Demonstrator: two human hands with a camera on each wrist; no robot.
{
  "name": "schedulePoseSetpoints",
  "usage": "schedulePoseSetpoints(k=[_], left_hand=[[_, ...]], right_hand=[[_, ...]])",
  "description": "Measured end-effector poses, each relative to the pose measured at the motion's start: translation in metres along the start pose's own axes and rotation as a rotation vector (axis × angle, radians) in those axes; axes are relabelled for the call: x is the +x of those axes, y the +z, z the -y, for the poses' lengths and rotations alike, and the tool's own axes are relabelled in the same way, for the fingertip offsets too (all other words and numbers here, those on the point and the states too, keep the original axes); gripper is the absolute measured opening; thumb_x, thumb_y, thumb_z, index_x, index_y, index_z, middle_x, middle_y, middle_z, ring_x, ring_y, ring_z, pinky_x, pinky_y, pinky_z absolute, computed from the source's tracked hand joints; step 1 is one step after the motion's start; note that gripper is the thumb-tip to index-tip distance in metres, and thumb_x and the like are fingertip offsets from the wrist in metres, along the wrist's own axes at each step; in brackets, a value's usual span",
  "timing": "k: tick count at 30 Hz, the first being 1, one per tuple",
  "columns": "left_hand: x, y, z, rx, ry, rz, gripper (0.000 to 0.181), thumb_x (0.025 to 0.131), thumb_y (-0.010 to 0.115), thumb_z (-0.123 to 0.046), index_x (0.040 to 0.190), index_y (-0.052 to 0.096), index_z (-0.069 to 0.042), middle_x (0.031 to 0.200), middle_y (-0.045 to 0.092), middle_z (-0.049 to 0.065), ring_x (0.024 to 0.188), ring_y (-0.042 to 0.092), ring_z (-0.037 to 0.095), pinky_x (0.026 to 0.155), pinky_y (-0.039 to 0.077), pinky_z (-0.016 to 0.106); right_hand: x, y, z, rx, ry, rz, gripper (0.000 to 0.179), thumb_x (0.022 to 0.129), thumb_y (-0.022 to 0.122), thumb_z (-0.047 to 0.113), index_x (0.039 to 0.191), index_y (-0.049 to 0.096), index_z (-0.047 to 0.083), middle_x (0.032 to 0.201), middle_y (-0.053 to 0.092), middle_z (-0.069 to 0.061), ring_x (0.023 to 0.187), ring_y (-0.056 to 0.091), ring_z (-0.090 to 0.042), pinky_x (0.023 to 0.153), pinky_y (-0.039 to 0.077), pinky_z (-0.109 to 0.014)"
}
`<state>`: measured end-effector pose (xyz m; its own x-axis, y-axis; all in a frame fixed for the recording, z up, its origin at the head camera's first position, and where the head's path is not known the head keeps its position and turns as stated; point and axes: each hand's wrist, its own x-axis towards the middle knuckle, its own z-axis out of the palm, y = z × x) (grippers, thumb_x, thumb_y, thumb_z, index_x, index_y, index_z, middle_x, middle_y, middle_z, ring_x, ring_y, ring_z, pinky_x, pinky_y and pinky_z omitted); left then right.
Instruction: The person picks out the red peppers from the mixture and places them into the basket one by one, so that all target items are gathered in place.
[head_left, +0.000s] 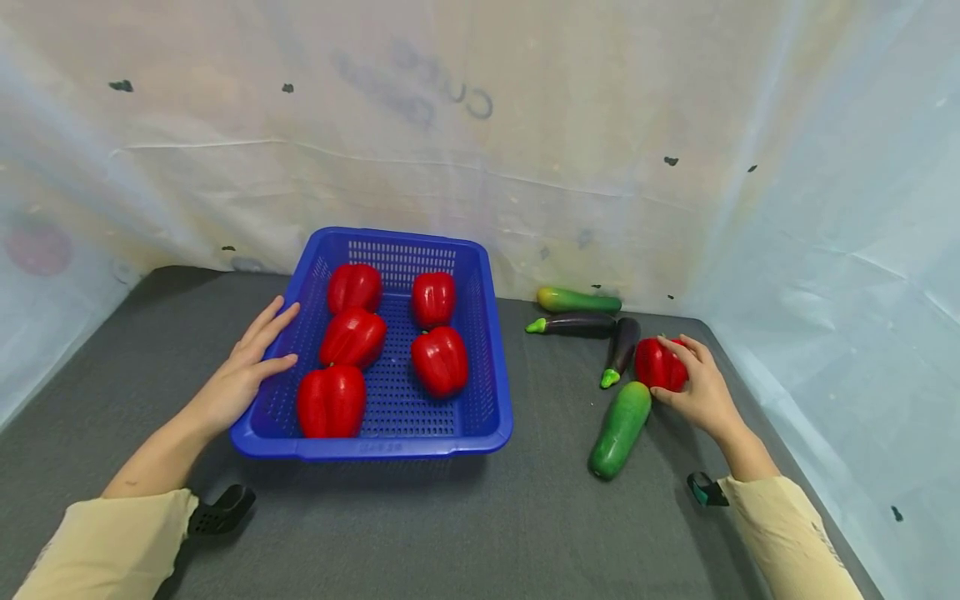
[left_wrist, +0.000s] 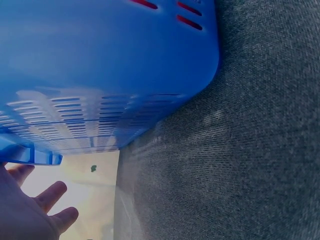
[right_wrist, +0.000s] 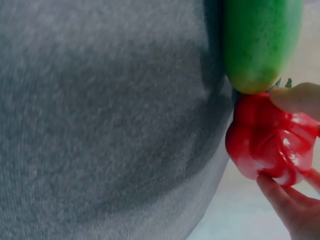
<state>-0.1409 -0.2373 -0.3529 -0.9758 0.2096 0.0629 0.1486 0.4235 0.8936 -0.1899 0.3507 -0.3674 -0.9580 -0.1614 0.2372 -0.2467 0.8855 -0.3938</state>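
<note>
My left hand [head_left: 236, 379] lies at the left rim of a blue plastic basket [head_left: 375, 450], its fingers straight and spread. In the left wrist view those fingers show close under the overhanging rim [left_wrist: 30, 152]. Several red bell peppers [head_left: 332, 402] sit in two loose columns inside the basket. On the far right, my right hand [head_left: 697, 392] grips another red bell pepper [head_left: 651, 367] between thumb and fingertips. The right wrist view shows this pepper [right_wrist: 255, 140] against the end of a thick green cucumber [right_wrist: 260, 45].
The cucumber [head_left: 621, 429] lies on the grey tabletop [head_left: 540, 525] between basket and right hand. Behind it are two dark eggplants [head_left: 581, 325] [head_left: 624, 343] and a yellow-green zucchini [head_left: 577, 301] near the back wall. Whitish plastic sheeting [head_left: 585, 150] surrounds the table's back and sides.
</note>
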Motion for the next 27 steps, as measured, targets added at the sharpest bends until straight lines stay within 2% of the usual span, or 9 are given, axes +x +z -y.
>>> schedulePoseSetpoints(k=[7, 17, 27], left_hand=[[0.0000, -0.0002, -0.0005, 0.001, 0.003, -0.003, 0.063, 0.101, 0.037, -0.018, 0.155, 0.004, -0.017, 0.160, -0.019, 0.007, 0.143, -0.019, 0.044, 0.097, 0.001, 0.081], [0.0005, -0.0010, -0.0001, 0.003, -0.002, 0.000, 0.063, 0.101, 0.037, -0.019, 0.155, 0.003, -0.018, 0.160, -0.020, 0.007, 0.142, -0.019, 0.045, 0.096, 0.001, 0.081], [-0.0001, -0.0004, 0.0001, 0.002, 0.003, 0.003, 0.063, 0.101, 0.036, -0.019, 0.155, 0.003, -0.018, 0.160, -0.020, 0.007, 0.143, -0.019, 0.045, 0.096, 0.002, 0.081]], right_hand=[[0.0023, -0.0010, 0.0014, 0.013, 0.001, -0.057, 0.076, 0.076, 0.076, 0.004, 0.143, 0.040, 0.003, 0.148, 0.025, -0.031, 0.128, 0.032, -0.054, 0.089, 0.039, -0.070], [0.0058, -0.0017, 0.0027, 0.055, -0.035, -0.125, 0.076, 0.077, 0.076, 0.003, 0.144, 0.040, 0.003, 0.150, 0.024, -0.030, 0.125, 0.037, -0.053, 0.086, 0.044, -0.065], [0.0061, 0.0004, 0.0037, 0.077, -0.065, -0.158, 0.077, 0.077, 0.077, 0.003, 0.145, 0.039, 0.003, 0.150, 0.025, -0.029, 0.124, 0.040, -0.051, 0.086, 0.045, -0.065]])
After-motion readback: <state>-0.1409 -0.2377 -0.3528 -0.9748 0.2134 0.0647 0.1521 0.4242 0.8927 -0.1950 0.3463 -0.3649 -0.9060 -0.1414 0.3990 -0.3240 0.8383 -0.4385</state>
